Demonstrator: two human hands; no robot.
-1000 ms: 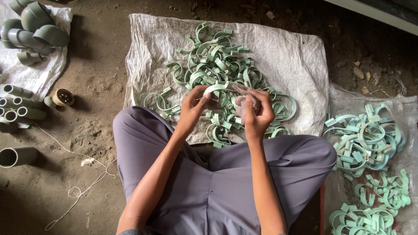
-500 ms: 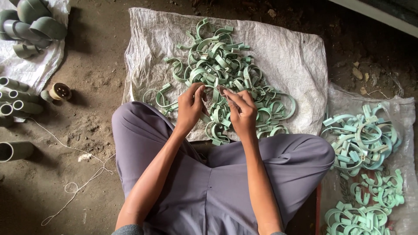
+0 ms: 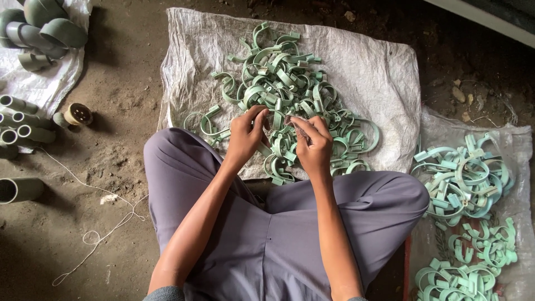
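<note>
A pile of pale green plastic pipe clamps (image 3: 284, 89) lies on a white woven sack (image 3: 384, 78) spread on the dirt floor in front of my knees. My left hand (image 3: 245, 136) is over the near edge of the pile, fingers pinched around one green clamp (image 3: 273, 120). My right hand (image 3: 312, 145) is close beside it, fingers curled on a small dark piece at the same clamp. My grey trousers (image 3: 267, 223) fill the lower middle of the view.
A second sack (image 3: 504, 139) at the right holds more green clamps (image 3: 462, 178). Grey pipe elbows (image 3: 42, 28) lie on a white sack at top left. Short grey pipe pieces (image 3: 22, 134) and a white string (image 3: 95, 234) lie on the dirt at left.
Both hands have dropped from being raised with a clamp between them to the near edge of the pile. They stay close together.
</note>
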